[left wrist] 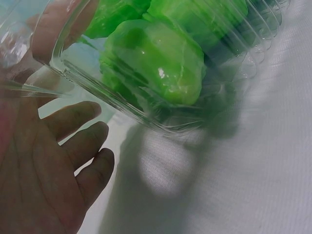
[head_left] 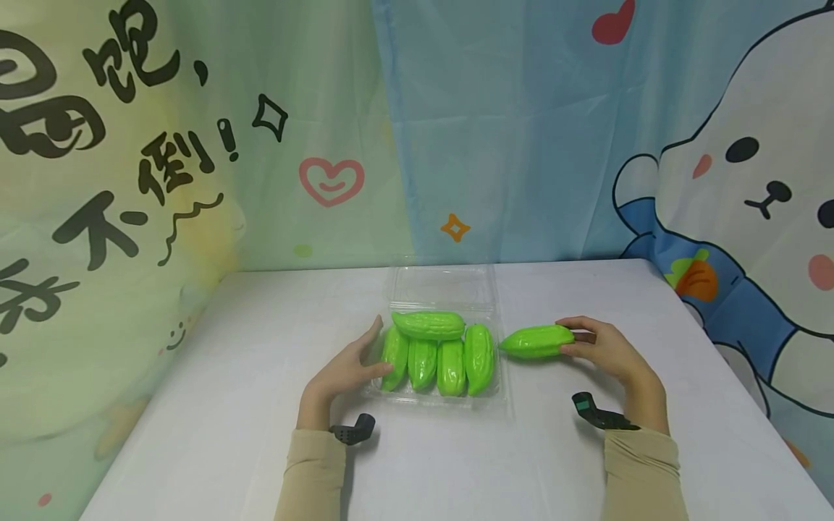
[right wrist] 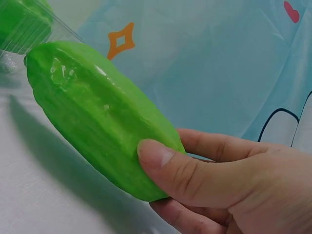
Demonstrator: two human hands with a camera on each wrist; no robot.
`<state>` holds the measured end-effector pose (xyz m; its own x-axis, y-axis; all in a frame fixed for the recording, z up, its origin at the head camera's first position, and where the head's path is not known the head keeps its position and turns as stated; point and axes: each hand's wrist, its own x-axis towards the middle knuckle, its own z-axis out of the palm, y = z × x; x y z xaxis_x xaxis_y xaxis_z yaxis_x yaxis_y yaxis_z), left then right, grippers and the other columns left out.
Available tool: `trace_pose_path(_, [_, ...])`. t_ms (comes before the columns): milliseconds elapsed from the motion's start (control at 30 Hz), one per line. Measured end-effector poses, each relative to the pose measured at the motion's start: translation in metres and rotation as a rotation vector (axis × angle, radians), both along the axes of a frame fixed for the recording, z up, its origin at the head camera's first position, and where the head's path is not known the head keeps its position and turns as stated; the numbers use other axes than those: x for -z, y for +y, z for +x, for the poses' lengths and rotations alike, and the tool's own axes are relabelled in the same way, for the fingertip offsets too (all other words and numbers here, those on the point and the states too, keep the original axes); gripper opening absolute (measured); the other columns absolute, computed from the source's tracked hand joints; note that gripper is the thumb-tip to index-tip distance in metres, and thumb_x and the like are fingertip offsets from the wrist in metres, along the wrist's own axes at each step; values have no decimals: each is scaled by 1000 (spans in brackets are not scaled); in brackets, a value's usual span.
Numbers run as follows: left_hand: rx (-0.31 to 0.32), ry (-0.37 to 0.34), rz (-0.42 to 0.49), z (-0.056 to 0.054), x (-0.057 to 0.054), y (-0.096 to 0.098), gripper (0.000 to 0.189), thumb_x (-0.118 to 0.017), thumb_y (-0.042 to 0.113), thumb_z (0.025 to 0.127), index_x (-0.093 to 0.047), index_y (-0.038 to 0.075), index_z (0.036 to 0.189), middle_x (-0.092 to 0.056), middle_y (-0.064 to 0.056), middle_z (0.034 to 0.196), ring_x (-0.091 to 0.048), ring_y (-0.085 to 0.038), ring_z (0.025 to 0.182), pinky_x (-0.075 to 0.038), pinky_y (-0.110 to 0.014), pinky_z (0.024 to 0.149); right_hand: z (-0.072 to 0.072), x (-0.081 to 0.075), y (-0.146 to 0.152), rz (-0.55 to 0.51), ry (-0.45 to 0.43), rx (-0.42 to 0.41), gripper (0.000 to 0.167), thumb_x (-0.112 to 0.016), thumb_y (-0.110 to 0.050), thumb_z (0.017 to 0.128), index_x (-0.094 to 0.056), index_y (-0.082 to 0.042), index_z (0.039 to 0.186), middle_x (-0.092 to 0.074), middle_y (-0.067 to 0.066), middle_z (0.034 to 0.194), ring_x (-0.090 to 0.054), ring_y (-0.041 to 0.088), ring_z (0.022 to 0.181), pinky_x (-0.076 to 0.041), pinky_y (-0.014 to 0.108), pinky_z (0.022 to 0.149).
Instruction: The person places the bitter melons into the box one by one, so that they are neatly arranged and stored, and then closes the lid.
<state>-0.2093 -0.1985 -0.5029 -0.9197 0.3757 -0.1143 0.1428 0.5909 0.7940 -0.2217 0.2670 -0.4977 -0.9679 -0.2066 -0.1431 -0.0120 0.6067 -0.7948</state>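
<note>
My right hand (head_left: 604, 349) pinches a bright green, ridged, glossy bitter melon (head_left: 536, 341) by one end, thumb on the near side. That melon is held just right of a clear plastic box (head_left: 485, 400), its free end pointing at the box. Inside lie several similar bitter melons (head_left: 451, 367) in a row, and another melon (head_left: 428, 325) lies crosswise at their far ends. At the box's left side is my left hand (head_left: 345, 370), its thumb over the rim near the leftmost melon. In the left wrist view its fingers (left wrist: 87, 141) are extended, partly behind the plastic.
The box's clear lid (head_left: 443, 286) is folded back towards the rear of the white table (head_left: 456, 463). A printed cloth backdrop (head_left: 521, 145) hangs behind the table and along its sides. Dark wrist devices (head_left: 352, 430) are strapped at both wrists.
</note>
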Motion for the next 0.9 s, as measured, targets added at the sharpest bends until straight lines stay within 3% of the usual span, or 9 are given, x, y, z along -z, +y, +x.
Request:
trace_pose_path(333, [-10,-5,-2,-1,2,0,96,-69,47,82,-8,24,153,-9,8,159,-11,-16,147,-13,-41,121,0,-4,3,1,-19,35,66,-69,-43,84,-45,-14,139,-42,18,145,-44,42,129,-46,53,101])
trace_pose_path(900, [-4,-6,5,0,1,0,96,-69,45,83,-8,24,153,-9,7,159,-10,-17,148,-12,-42,121,3,-18,4,16,-12,64,69,-67,-44,85,-42,-12,141,-40,19,146,-39,43,131,-43,56,103])
